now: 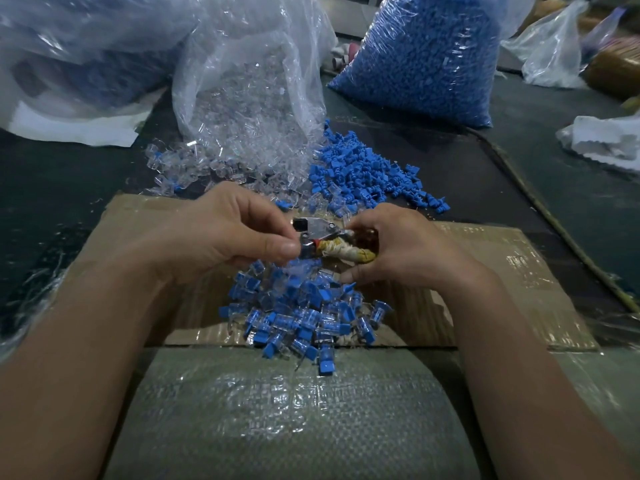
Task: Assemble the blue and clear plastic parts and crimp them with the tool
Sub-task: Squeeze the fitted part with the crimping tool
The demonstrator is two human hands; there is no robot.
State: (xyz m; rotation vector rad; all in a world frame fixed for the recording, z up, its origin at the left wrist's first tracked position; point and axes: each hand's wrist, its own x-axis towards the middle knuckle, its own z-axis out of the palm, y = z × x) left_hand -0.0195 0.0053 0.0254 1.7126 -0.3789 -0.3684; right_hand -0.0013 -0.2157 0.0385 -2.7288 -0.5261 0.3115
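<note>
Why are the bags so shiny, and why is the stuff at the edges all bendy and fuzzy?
Head view: light glints white off the clear bag and the taped cardboard; the wide lens bends the mat edge; the corners look dim and soft, while the tool in the middle is fairly sharp.

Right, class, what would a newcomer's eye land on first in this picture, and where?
Dead centre, two hands meet on a metal tool: the right hand holds its cloth-wrapped handle, the left hand pinches at its head. Just below, a heap of blue-and-clear pieces lies on cardboard. Behind stand a bag of clear parts and, to its right, a bag of blue parts.
</note>
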